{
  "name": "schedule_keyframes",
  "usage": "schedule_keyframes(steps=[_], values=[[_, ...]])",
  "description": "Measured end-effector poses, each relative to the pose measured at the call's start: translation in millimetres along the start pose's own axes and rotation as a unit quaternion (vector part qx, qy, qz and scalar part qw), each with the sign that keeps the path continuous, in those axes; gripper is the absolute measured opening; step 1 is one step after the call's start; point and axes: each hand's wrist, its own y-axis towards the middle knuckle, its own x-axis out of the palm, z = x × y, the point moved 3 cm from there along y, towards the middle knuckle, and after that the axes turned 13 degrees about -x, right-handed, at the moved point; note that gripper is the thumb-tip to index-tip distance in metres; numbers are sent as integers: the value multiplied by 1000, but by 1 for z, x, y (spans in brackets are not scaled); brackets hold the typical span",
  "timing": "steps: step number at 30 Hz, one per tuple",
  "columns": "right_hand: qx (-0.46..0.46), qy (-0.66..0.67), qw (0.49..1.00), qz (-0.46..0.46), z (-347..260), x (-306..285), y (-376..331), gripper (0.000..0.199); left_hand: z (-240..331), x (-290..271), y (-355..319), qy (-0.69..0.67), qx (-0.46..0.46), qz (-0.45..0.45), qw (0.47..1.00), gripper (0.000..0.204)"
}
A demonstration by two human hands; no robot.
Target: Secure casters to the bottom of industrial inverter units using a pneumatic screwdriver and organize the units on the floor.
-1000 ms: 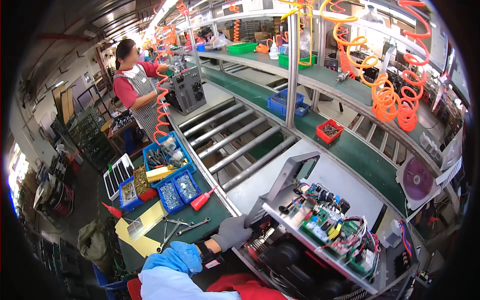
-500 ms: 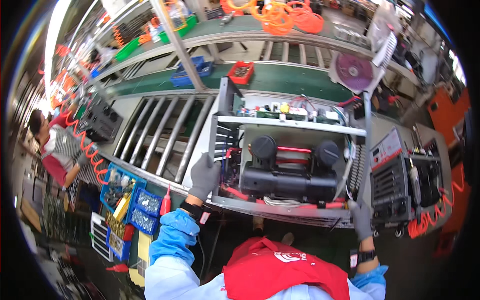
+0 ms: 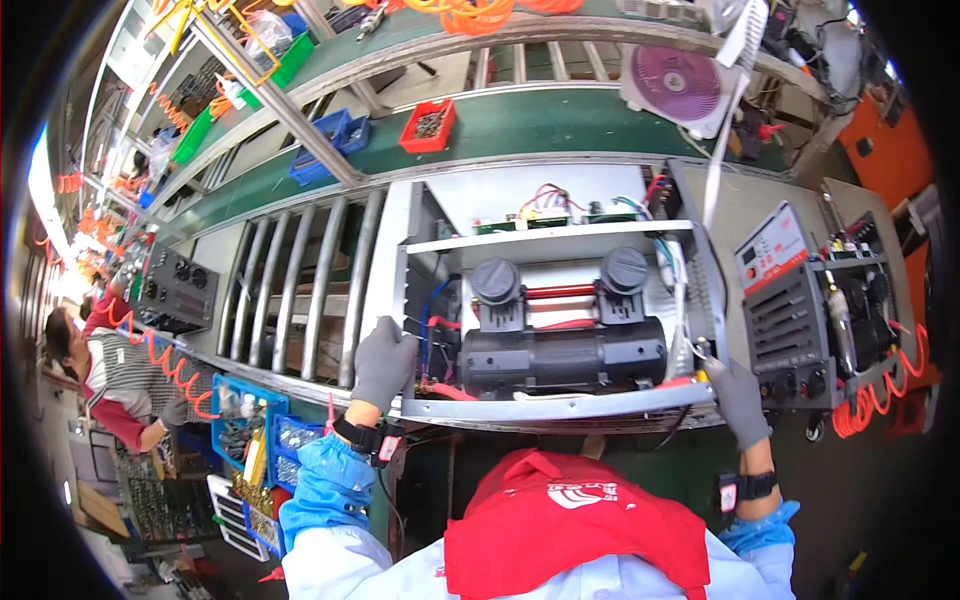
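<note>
The open machine chassis (image 3: 545, 400) sits on the roller conveyor (image 3: 300, 285) straight ahead of the person, at 12 o'clock from the red cap at the bottom of the view. Its long axis runs 9 to 3 o'clock, across the body, and the black twin-cylinder compressor (image 3: 562, 345) inside lies along the same line. The left hand (image 3: 383, 362), in a grey glove, closes over the chassis's near left corner post, at about 10 o'clock from the cap; the right hand (image 3: 737, 400), also gloved, grips the near right corner by the front rail, at about 2 o'clock. The hands are well apart, one at each end of the near edge, so neither is clearly the nearer; the frame lies squarely between them.

A finished grey control unit (image 3: 800, 310) stands just beside the chassis at 3 o'clock, and blue parts bins (image 3: 245, 435) sit at 8 o'clock below the conveyor edge. Another person in a striped apron (image 3: 105, 375) works at 9 o'clock.

The fingertips of both hands are hidden behind the metal, so how far they wrap round it cannot be seen. The chassis's underside and far wall are masked by the shelf and circuit boards (image 3: 545, 212), and the fisheye bends the front rail
</note>
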Motion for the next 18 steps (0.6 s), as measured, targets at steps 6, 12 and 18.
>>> schedule_keyframes(steps=[6,12,18], values=[[25,50,998,-18,4,0,0,40,36,-33,19,94,-11,-178,979,62],[-6,40,999,-10,1,2,-1,36,79,-31,32,332,14,-171,927,121],[-10,44,999,-5,16,5,-1,35,79,-22,33,356,-41,-178,916,129]])
